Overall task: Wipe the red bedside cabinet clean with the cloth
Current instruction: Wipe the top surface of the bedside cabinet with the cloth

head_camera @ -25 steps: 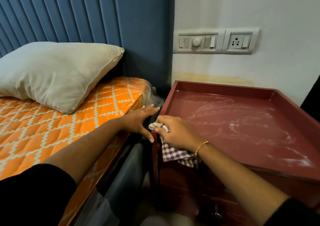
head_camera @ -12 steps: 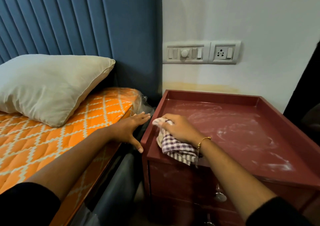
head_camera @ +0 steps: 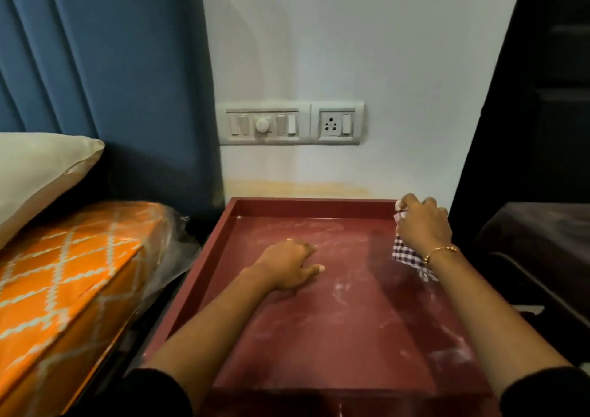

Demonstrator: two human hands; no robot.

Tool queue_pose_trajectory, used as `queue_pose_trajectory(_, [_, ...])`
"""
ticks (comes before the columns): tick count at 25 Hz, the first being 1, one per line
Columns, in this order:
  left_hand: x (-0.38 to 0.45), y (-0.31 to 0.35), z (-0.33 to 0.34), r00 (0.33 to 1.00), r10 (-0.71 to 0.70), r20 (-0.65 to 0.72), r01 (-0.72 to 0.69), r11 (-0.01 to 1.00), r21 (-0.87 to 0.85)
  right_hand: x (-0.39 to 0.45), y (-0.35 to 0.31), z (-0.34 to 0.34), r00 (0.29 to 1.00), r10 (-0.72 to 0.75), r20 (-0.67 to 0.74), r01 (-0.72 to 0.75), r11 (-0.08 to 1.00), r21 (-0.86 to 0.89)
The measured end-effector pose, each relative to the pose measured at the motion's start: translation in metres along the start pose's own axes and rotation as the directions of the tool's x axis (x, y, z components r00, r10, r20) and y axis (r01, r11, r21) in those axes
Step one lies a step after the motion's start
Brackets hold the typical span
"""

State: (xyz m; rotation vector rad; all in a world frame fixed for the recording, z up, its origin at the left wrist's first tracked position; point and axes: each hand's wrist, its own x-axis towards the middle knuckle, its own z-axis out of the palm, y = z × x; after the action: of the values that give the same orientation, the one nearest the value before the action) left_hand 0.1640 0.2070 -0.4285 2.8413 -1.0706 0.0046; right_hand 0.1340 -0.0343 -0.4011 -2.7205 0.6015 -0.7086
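A person's right hand (head_camera: 423, 225) grips the checked cloth (head_camera: 412, 258) at the far right corner of the red bedside cabinet (head_camera: 204, 284), while the left hand (head_camera: 289, 265) rests on its dusty top, fingers loosely curled and holding nothing. The wiping looks barely begun; next, probably, a firm sweep across the white streaks. No readable writing shows anywhere.

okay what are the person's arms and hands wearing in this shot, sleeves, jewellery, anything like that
Both forearms are bare, with black sleeves pushed up near the elbows at the bottom of the frame. The right hand has a thin gold bangle at the wrist. The left hand wears no bracelet or watch. No gloves on either hand.
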Motion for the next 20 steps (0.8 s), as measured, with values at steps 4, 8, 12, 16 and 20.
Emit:
queue_pose_trajectory(4, [0.048, 0.003, 0.023, 0.999, -0.033, -0.030, 0.034, 0.999, 0.036, 0.023, 0.022, 0.047, 0.985, -0.149, 0.086, 0.168, 0.933, -0.319])
queue_pose_trajectory(8, [0.082, -0.013, 0.038, 0.993, -0.059, -0.103, 0.064, 0.997, 0.048, 0.050, 0.024, 0.085, 0.957, -0.049, 0.285, 0.180, 0.873, -0.454])
queue_pose_trajectory(12, [0.093, -0.027, 0.053, 0.979, -0.094, -0.183, 0.098, 0.995, 0.012, 0.067, 0.012, 0.095, 0.950, 0.027, 0.312, 0.089, 0.932, -0.351])
queue_pose_trajectory(16, [0.099, -0.030, 0.058, 0.975, -0.075, -0.210, 0.080, 0.997, 0.014, 0.064, -0.002, 0.103, 0.916, -0.167, 0.364, 0.244, 0.953, -0.177])
queue_pose_trajectory(20, [0.099, -0.031, 0.060, 0.979, -0.105, -0.176, 0.114, 0.993, 0.039, 0.059, 0.019, 0.096, 0.915, -0.137, 0.380, 0.237, 0.944, -0.229])
